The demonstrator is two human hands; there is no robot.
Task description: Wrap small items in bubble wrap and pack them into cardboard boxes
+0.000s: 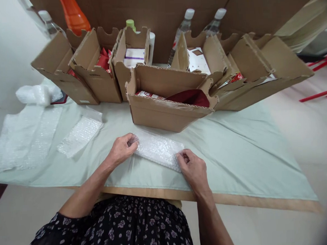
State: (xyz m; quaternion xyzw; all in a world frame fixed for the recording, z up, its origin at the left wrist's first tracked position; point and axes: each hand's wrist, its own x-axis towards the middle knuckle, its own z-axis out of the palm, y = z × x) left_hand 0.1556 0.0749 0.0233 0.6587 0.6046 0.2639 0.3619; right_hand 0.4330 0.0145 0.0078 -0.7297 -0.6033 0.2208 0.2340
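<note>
A folded strip of bubble wrap (158, 148) lies near the table's front edge, slanting down to the right. My left hand (122, 149) pinches its left end between thumb and fingers. At the other end, my right hand (192, 167) grips the right edge in the same way. Just behind the strip stands a cardboard box (163, 113), with a dark red item (191, 97) and a printed packet (150, 95) inside. Left of my left hand rests another bubble wrap piece (82, 133).
A larger bubble wrap sheet (28, 138) and a bubble wrap bundle (37, 95) lie at the left. Several open cardboard boxes (94, 84) line the back, with bottles (183, 25) behind them. A pale green cloth (245, 150) covers the table.
</note>
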